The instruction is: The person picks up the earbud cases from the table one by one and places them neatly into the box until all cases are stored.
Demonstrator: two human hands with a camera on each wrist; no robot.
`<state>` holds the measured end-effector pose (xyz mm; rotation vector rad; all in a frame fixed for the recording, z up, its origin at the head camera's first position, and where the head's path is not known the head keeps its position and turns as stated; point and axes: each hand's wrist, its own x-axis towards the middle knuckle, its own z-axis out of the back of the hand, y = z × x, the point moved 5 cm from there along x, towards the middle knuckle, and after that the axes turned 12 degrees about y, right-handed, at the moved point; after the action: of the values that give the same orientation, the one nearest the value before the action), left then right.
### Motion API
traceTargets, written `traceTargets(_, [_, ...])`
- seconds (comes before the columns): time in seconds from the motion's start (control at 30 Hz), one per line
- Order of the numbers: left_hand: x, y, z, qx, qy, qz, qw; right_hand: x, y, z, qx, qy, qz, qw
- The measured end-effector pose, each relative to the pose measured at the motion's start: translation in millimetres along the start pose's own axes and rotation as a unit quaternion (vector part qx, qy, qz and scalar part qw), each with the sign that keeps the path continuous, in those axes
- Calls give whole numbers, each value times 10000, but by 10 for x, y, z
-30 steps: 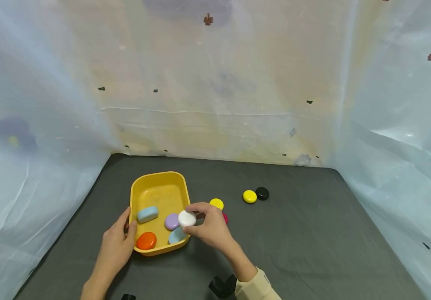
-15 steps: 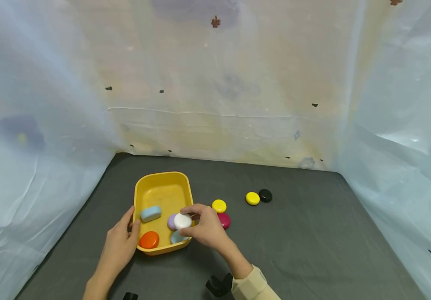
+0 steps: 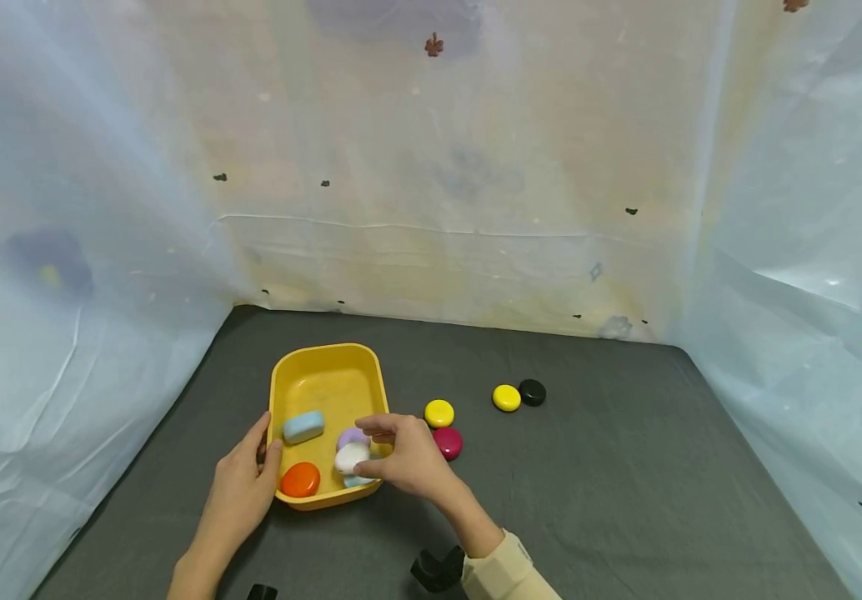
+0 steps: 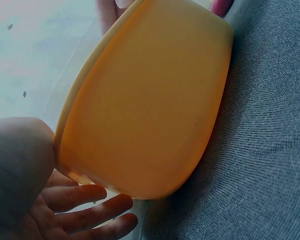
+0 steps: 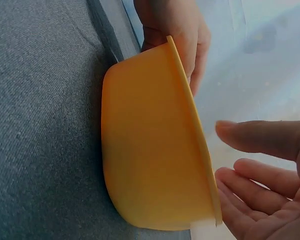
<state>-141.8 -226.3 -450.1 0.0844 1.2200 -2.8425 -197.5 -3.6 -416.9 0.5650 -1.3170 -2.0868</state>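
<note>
My left hand holds the left wall of a yellow plastic basin, thumb over the rim. The other fingers spread loosely outside it in the left wrist view. Over the basin's right side, my right hand has thumb and fingertips apart, nothing between them in the right wrist view. Just left of its thumb, a glossy white round piece is inside the basin. It partly covers a purple round piece and a light blue piece. A light blue oblong piece and an orange round piece lie farther left.
Right of the basin on the dark grey cloth lie a yellow round piece and a crimson one. Farther right, another yellow piece sits beside a black one. Pale plastic sheeting hangs around the table.
The right hand has carried the white piece left over the basin and let go of it; the piece now sits lower, between purple and light blue. The left hand stays on the basin.
</note>
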Motion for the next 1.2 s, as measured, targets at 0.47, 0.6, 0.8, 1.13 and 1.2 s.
traceTargets(0.47, [-5,30,-31,-6,-56,33,10000,-194,-51,180,342,-538,430,9970])
traceTargets(0.6, [-41,69,-13,49,-150,19,9999,-243,-38,231,219,-704,386,9965])
traceTargets(0.8, [-36,61,-2,55,-95,43,9999,-373,112,405,129,-1116,362,9930])
traceTargets(1.13, [24,5,-13,200,-109,-65,9997,-453,-366,663,-5,-1767,-84,9842])
traceTargets(1.2, [20,6,-26,166,-96,-57,9998,-476,-422,684,-163,-1788,-220,9835])
